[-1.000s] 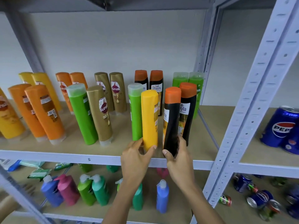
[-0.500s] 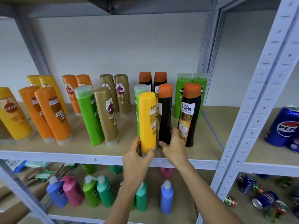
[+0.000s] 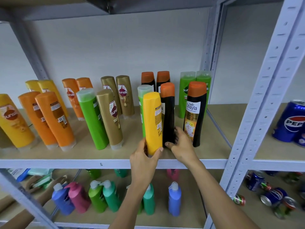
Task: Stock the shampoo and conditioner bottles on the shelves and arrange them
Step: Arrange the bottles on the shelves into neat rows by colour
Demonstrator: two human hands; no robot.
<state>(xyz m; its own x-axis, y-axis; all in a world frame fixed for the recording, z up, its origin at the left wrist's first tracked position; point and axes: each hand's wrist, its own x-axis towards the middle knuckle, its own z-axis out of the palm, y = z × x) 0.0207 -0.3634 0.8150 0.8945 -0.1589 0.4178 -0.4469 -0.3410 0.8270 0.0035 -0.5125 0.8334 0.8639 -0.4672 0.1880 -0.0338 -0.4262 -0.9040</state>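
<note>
The left hand (image 3: 143, 160) grips the yellow bottle (image 3: 152, 123) near the shelf (image 3: 99, 163) front; the right hand (image 3: 181, 144) holds the black bottle (image 3: 168, 116) beside it. This looks like the arranging step; next, both probably need pushing into their rows.

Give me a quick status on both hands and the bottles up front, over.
Left hand grips tall yellow plastic bottle at its base. Right hand holds black orange-capped bottle low. The two bottles touch. Labelled black Shayla bottle stands close right.
</note>
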